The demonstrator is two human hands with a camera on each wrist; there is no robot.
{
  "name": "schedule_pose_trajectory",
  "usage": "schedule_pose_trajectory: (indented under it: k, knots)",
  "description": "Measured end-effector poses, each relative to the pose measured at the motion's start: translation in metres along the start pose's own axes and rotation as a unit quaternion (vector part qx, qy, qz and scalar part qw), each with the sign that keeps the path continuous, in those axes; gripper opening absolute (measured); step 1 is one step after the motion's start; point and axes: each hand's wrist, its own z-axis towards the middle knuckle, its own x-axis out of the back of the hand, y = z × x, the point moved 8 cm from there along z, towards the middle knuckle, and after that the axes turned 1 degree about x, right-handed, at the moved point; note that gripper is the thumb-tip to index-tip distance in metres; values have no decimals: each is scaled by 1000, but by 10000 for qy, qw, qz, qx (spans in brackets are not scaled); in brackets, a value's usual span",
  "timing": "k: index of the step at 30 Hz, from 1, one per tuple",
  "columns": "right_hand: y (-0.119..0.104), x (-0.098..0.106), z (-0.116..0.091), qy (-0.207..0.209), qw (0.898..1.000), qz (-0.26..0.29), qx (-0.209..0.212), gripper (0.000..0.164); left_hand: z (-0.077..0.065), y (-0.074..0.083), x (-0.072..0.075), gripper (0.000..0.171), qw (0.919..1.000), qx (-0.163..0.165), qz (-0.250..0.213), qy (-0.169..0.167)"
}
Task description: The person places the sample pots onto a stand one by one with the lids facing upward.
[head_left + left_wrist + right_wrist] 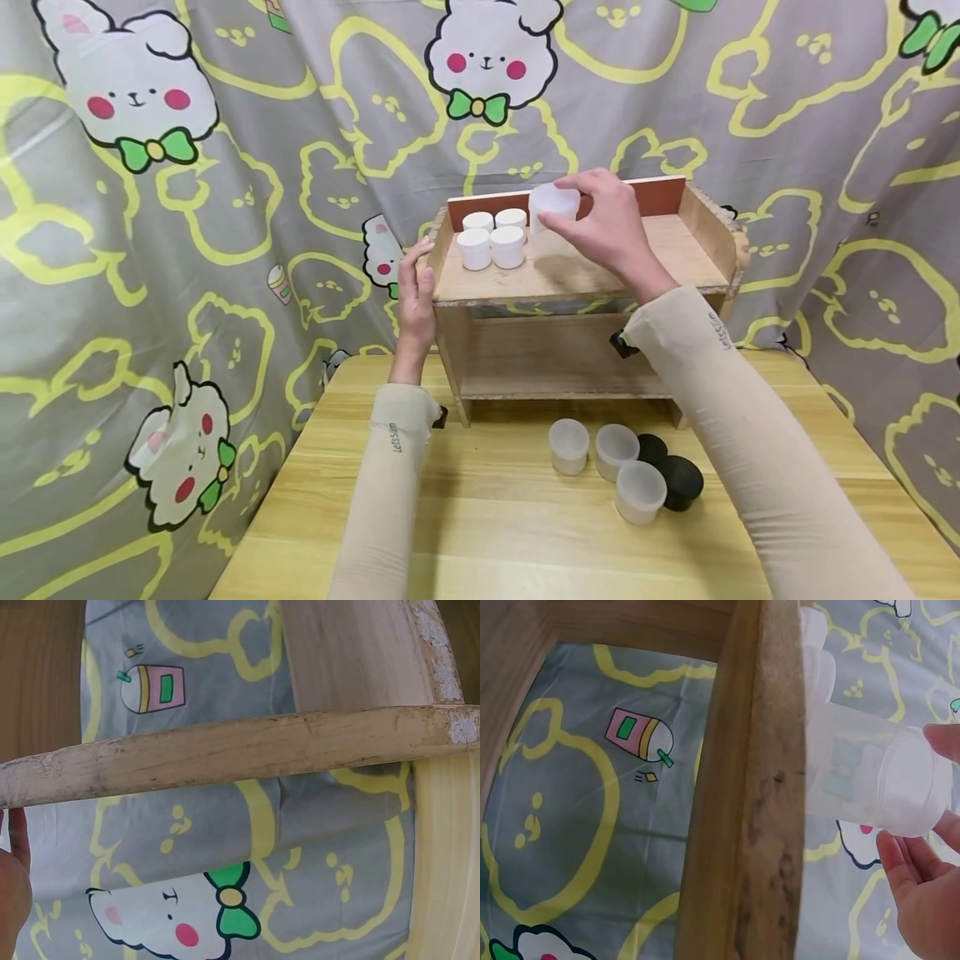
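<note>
My right hand [603, 218] pinches a translucent plastic jar [553, 200] between thumb and fingers, over the shelf unit's top board [600, 271]. In the right wrist view, the jar [862, 772] lies partly behind the board's edge, with my fingertips at its round, frosted end. Left of it on the top board stand several small white jars [475, 248], grouped close together. My left hand [415, 292] rests against the unit's left side panel [444, 267], fingers extended upward. Only part of this hand [11, 892] shows in the left wrist view, touching the panel's edge.
The wooden shelf unit has a lower board [562, 354] and stands at the back of the table [480, 517]. In front of it are three translucent jars [568, 446] and two black round jars or lids [682, 483]. A patterned curtain [300, 125] hangs behind.
</note>
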Motion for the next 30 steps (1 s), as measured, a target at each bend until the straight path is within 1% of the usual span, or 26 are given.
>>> schedule_pose_trajectory:
  k: [5,7,11,17,19,22,24,26,30]
  knots:
    - [5,-7,7,-80,9998,-57,-172,53,0,-23,0,41,9999,-82,94,41]
    - [7,-9,10,-116,9996,-36,-247,54,0,-28,1,40,9999,-133,80,50]
    - [12,-13,14,-144,9990,3,-414,55,0,-31,3,41,9998,-183,41,14]
    - [22,-15,21,-62,9973,48,-731,56,2,-32,0,43,9998,-135,154,-7]
    - [26,-16,21,-73,9963,98,-848,57,2,-28,-1,42,9998,-142,147,14]
    - [31,-18,21,-112,9948,205,-992,58,1,-12,-2,41,9999,-125,72,27]
    - [34,-20,21,-110,9946,240,-1005,58,1,-1,-2,40,9999,-99,25,9]
    - [37,-21,21,-78,9947,290,-980,57,0,6,-2,40,10000,-62,-10,-6]
    - [43,-22,21,-9,9940,409,-1015,57,0,7,-1,40,10000,-50,11,-11]
